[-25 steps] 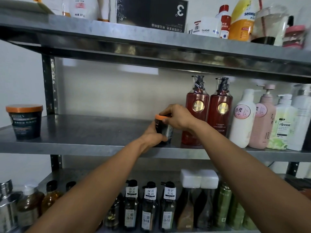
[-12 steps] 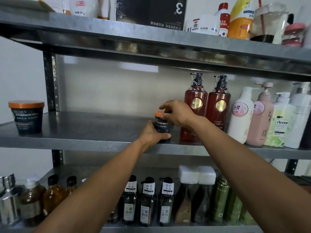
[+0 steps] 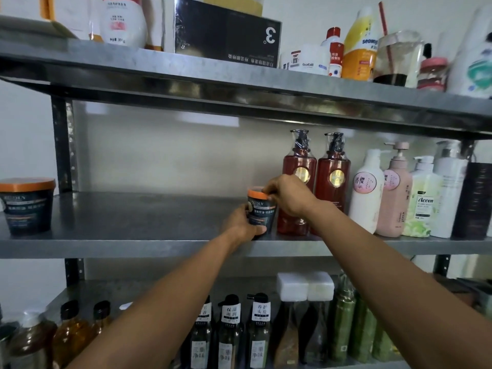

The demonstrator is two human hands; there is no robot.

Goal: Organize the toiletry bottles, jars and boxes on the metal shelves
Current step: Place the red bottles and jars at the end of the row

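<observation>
Orange-lidded jar [image 3: 262,211] sits on the middle shelf [image 3: 133,222], just beside a red pump bottle [image 3: 299,177]. Its label faces further forward than a second ago. Left hand [image 3: 241,223] grips its base; right hand [image 3: 288,194] pinches the lid. Placement looks nearly finished.

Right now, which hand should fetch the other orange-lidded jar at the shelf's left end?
Probably left: the left hand, at the near jar's base, sits toward the far jar; the right hand on the lid would cross over.
</observation>
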